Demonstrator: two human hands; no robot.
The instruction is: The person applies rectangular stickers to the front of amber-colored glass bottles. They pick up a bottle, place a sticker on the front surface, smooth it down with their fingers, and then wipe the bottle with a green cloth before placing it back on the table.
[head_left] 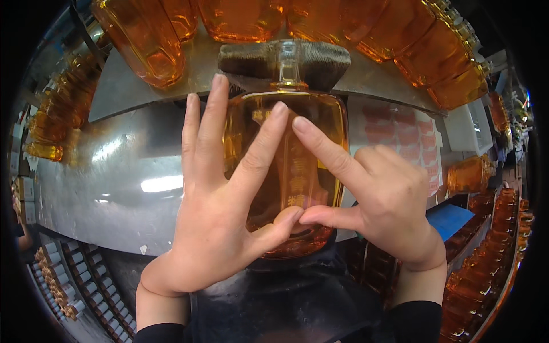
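Observation:
A large flat bottle [269,183] of amber liquid lies in front of me, its clear neck pointing away and resting on a dark bristly block [326,64]. A reddish, see-through label [309,177] with gold characters shows on its face. My left hand [220,200] is spread over the bottle's left side, index fingertip near the label's top and thumb low on it. From the right, my right hand [374,191] reaches in with index finger and thumb stretched out and the other fingers curled. The two thumb tips meet near the bottle's bottom; the index tips are slightly apart.
More amber bottles [240,20] stand along the raised far ledge, and others [63,103] at the left. On the metal table [114,177], a sheet of red labels [426,148] lies at right, near a white bin [473,128]. Racks of capped pieces [86,280] fill the lower left.

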